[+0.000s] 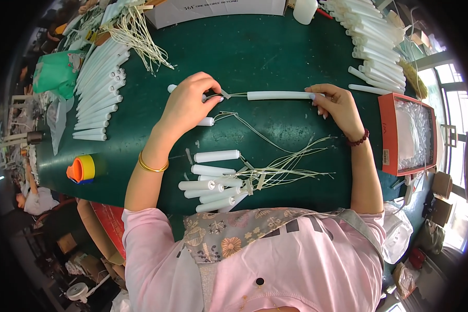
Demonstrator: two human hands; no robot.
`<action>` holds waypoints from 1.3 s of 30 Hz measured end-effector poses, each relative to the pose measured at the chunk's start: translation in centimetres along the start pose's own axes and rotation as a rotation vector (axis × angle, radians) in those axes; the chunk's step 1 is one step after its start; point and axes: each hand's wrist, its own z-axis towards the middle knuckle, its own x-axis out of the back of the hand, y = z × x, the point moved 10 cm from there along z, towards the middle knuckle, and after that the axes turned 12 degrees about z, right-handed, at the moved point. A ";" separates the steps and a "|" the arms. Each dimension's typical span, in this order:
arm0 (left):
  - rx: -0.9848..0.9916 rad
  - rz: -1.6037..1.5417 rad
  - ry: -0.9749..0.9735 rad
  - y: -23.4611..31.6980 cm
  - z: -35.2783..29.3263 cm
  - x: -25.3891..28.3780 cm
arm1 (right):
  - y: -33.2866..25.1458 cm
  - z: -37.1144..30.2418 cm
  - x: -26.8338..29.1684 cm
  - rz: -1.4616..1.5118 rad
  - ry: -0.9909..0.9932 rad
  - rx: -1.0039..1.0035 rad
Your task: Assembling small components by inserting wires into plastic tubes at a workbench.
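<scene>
Our left hand (188,104) hides most of a white cylinder (171,89); the far grey box (218,13) is cut off above, and the person at left (39,202) looks blurred to us.

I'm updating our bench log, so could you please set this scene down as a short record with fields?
Left hand: pinching near thin wires and a small grey tag
Right hand: holding the right end of a long white tube
Between hands: wires run up to the tube's left end
Near the person: loose pile of short white tubes with pale wires
Left side: stacked white tubes; tape rolls
Right side: more stacked tubes; red box of clear plastic
Surface: green table
</scene>
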 end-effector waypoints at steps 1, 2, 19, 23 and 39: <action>-0.028 -0.016 0.052 0.4 0.2 0.3 | 0.0 -0.1 -0.1 -0.029 0.007 -0.025; -0.031 -0.016 0.051 0.5 0.5 0.2 | 0.0 -0.2 -0.6 -0.028 0.010 -0.025; -0.156 -0.019 0.125 3.0 3.2 -2.0 | -1.6 -0.6 0.5 -0.243 0.121 0.182; -0.184 -0.051 0.092 3.0 3.4 -2.2 | -1.8 -0.4 0.7 -0.272 0.103 0.156; -0.032 0.172 -0.244 -4.3 1.2 1.9 | -7.4 1.0 -5.0 -0.816 0.062 0.643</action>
